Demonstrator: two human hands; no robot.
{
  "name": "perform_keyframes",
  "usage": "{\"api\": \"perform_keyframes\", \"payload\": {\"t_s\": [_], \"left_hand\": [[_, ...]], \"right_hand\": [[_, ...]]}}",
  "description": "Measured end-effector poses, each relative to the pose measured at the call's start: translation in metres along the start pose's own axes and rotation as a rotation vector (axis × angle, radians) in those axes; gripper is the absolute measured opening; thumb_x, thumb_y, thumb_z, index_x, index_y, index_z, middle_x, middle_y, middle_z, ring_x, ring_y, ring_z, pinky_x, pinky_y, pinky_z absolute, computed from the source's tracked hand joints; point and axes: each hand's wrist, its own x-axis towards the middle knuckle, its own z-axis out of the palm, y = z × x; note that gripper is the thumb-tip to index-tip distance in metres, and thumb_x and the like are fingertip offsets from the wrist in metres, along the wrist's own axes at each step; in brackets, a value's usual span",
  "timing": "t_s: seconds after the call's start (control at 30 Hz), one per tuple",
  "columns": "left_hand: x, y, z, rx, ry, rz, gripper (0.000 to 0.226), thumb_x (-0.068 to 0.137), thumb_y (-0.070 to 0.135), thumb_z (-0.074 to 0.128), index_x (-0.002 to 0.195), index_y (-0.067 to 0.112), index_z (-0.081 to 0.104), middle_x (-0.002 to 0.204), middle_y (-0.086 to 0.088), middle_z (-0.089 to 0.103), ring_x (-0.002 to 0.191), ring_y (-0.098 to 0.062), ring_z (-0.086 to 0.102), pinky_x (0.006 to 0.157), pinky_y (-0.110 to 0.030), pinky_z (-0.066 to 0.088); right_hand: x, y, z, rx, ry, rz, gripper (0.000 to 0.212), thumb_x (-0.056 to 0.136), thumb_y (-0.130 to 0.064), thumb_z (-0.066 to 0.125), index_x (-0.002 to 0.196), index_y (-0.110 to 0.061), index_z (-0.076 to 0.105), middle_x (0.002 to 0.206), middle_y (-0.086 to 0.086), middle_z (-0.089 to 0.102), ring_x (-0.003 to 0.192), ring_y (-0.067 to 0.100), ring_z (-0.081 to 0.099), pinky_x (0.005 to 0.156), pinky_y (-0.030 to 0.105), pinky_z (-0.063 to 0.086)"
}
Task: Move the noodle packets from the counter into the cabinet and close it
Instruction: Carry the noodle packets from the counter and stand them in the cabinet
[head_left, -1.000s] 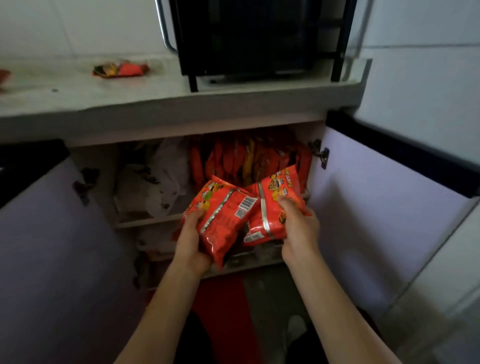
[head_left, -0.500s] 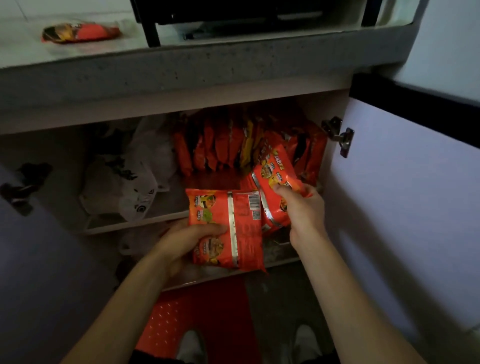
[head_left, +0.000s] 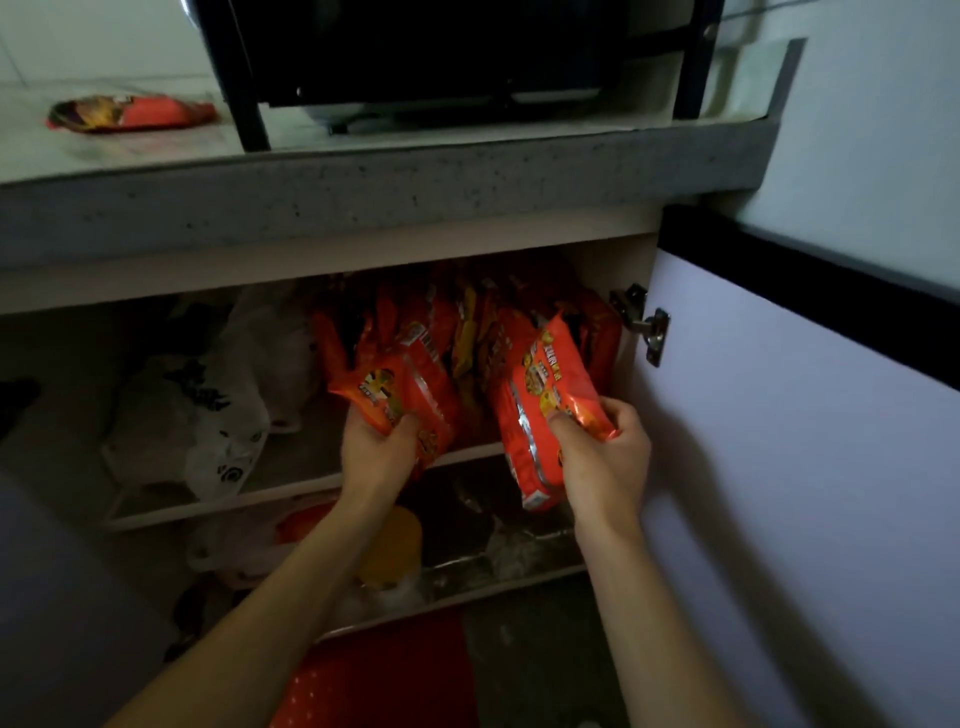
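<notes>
My left hand (head_left: 376, 449) grips an orange-red noodle packet (head_left: 400, 387) at the front of the cabinet's upper shelf (head_left: 306, 486). My right hand (head_left: 605, 457) holds more orange-red packets (head_left: 540, 410) upright at the shelf's right end. Behind both stands a row of several packets (head_left: 467, 322) at the back of the shelf. One more packet (head_left: 132, 111) lies on the counter (head_left: 363, 192) at the top left. The cabinet's right door (head_left: 779, 441) stands open.
White plastic bags (head_left: 197, 410) fill the shelf's left side. A yellow thing (head_left: 395, 551) and bags lie on the lower shelf. A black appliance on a black rack (head_left: 441, 57) stands on the counter. A red mat (head_left: 384, 675) lies on the floor.
Both hands have moved up and into the cabinet, apart from each other. The left packet went from in front of the shelf edge onto the shelf. The camera came closer.
</notes>
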Motion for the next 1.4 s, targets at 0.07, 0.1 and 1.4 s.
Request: {"api": "perform_keyframes", "payload": {"t_s": [0.07, 0.1, 1.4], "left_hand": [[0.012, -0.002, 0.022, 0.056, 0.017, 0.045, 0.054, 0.089, 0.025, 0.066, 0.139, 0.025, 0.045, 0.129, 0.001, 0.060, 0.119, -0.017, 0.055, 0.103, -0.039, 0.045], [0.016, -0.003, 0.034, 0.075, 0.023, 0.069, 0.057, 0.091, 0.027, 0.064, 0.142, 0.025, 0.041, 0.132, -0.001, 0.057, 0.121, -0.018, 0.054, 0.102, -0.035, 0.043], [-0.005, 0.026, -0.014, 0.094, -0.464, 0.081, 0.043, 0.079, 0.035, 0.070, 0.119, 0.019, 0.065, 0.109, 0.000, 0.073, 0.104, -0.014, 0.068, 0.087, -0.025, 0.055]], "right_hand": [[0.006, 0.001, -0.005, -0.013, 0.003, 0.004, 0.036, 0.077, -0.030, 0.080, 0.102, -0.038, 0.056, 0.110, -0.004, 0.066, 0.098, 0.020, 0.068, 0.077, 0.041, 0.060], [0.010, 0.002, -0.008, -0.015, -0.001, 0.011, 0.036, 0.077, -0.030, 0.081, 0.100, -0.040, 0.056, 0.109, -0.005, 0.066, 0.097, 0.020, 0.068, 0.079, 0.043, 0.060], [0.012, -0.017, -0.018, 0.025, -0.380, 0.112, 0.036, 0.069, -0.016, 0.084, 0.101, -0.026, 0.070, 0.095, 0.001, 0.077, 0.083, 0.021, 0.075, 0.076, 0.039, 0.059]]}}
